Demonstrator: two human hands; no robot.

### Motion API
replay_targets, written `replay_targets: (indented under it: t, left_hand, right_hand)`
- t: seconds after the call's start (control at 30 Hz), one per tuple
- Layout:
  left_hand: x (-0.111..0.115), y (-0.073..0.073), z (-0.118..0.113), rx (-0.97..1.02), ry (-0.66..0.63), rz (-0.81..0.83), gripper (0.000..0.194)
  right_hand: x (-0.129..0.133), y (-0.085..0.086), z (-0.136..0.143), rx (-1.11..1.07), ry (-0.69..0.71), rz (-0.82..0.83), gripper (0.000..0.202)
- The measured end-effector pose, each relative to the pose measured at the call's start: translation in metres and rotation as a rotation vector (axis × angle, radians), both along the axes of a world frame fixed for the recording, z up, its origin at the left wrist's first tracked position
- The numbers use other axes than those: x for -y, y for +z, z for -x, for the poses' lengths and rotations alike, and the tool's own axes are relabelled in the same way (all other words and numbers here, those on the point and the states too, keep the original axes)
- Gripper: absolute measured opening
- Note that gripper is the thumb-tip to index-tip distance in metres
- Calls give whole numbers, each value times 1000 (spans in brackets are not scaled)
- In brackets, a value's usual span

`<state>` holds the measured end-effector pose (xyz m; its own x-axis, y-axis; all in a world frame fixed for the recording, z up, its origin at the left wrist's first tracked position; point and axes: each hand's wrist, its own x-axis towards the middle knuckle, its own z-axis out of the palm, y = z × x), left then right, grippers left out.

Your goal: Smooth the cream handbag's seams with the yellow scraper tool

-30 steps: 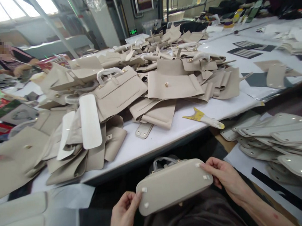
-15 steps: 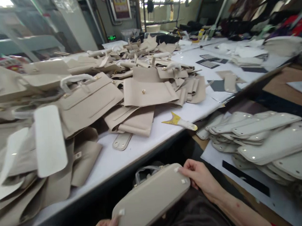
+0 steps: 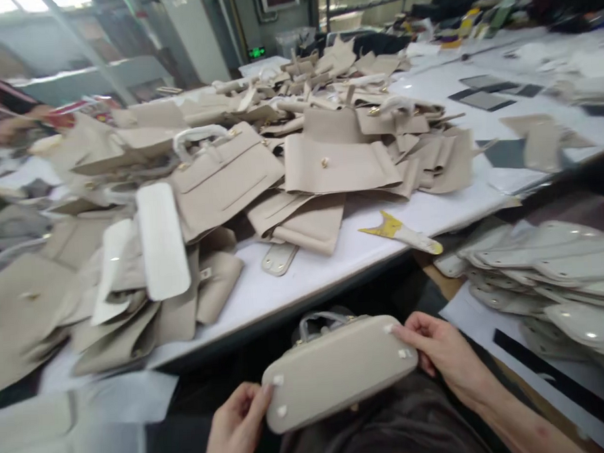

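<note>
A beige handbag (image 3: 338,372) lies over my lap with its oval base facing up, and small white pieces sit near the corners of that base. Its clear-wrapped handle points toward the table. My left hand (image 3: 240,416) grips the left end, thumb on the base near a white piece. At the right end my right hand (image 3: 434,344) pinches the edge, its thumb beside another white piece. The fingers behind the bag are partly hidden.
Beige bag parts (image 3: 339,165) are heaped on the white table (image 3: 314,286), with a yellow-ended tool (image 3: 402,232) near its edge. Stacked pale oval panels (image 3: 544,262) lie at right. A person's hand (image 3: 15,125) shows at far left.
The view has swung left, showing more of the table's left side. In the picture the bag and both hands sit further right, and more of my left hand shows. Both hands keep their hold.
</note>
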<state>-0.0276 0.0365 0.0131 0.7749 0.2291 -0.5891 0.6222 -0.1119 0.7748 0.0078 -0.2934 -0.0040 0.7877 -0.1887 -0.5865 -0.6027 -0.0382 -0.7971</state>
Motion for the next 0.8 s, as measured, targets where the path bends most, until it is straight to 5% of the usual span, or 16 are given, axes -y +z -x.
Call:
replay_targets:
  t: [0.33,0.8]
  left_hand:
    - [-12,-14,6,10,-64,20,60]
    - [4,-3,3,18,70,-28,64]
  right_hand:
    - [4,-9,1,-35,28,-17,56]
    - [1,-2,-5,24,36,-11,55]
